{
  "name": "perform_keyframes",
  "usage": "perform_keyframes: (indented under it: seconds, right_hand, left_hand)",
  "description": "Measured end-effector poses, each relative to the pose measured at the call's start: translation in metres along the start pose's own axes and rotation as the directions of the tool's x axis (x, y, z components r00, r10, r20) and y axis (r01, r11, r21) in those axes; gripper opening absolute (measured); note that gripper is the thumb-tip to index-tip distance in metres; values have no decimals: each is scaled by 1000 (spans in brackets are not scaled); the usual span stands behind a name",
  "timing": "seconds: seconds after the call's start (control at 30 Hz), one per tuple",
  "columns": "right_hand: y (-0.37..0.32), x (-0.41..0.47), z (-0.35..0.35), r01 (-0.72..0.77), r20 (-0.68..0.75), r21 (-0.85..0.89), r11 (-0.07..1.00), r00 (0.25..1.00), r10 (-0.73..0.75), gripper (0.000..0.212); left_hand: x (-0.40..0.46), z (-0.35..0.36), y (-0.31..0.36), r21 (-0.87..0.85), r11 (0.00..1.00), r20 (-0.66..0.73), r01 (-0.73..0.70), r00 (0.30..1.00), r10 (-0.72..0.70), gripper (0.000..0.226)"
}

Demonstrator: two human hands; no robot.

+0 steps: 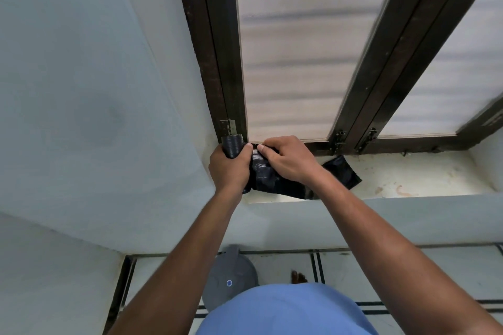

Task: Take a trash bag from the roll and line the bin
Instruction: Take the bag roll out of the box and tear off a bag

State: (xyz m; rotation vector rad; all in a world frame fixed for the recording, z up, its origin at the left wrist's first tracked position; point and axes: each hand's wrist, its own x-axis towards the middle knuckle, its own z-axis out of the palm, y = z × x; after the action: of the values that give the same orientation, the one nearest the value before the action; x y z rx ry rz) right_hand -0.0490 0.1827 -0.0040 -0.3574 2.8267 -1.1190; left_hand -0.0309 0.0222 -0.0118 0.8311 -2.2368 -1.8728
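A black trash bag roll (232, 146) is held over the left end of the window sill, with my left hand (230, 168) wrapped around it. My right hand (288, 160) pinches the unrolled black trash bag (343, 173) right beside the roll, thumb and fingers pressed on the plastic. The loose end of the bag lies flat on the sill and stretches out to the right under my right wrist. Down on the floor between my arms stands a grey bin (231, 277) with its lid shut, partly hidden by my left forearm and my blue shirt.
The pale window sill (408, 179) runs to the right below a dark-framed window (223, 62) with frosted panes. A light wall fills the left. The tiled floor (340, 266) with dark lines and a bare foot (298, 277) show below.
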Motion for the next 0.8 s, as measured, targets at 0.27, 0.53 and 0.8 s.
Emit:
perform_keyframes:
  seconds: [0.27, 0.53, 0.8]
  right_hand:
    - [25, 0, -17, -109, -61, 126, 986, 991, 118, 41]
    - [29, -13, -35, -246, 318, 201, 948, 932, 174, 38]
    - [28, -11, -10, -298, 233, 358, 885, 946, 224, 34]
  left_hand:
    - [13, -6, -1, -68, 998, 109, -16, 994, 24, 38]
    - [15, -11, -10, -47, 997, 281, 57, 959, -41, 66]
    - [16, -5, -12, -145, 982, 278, 120, 958, -76, 59]
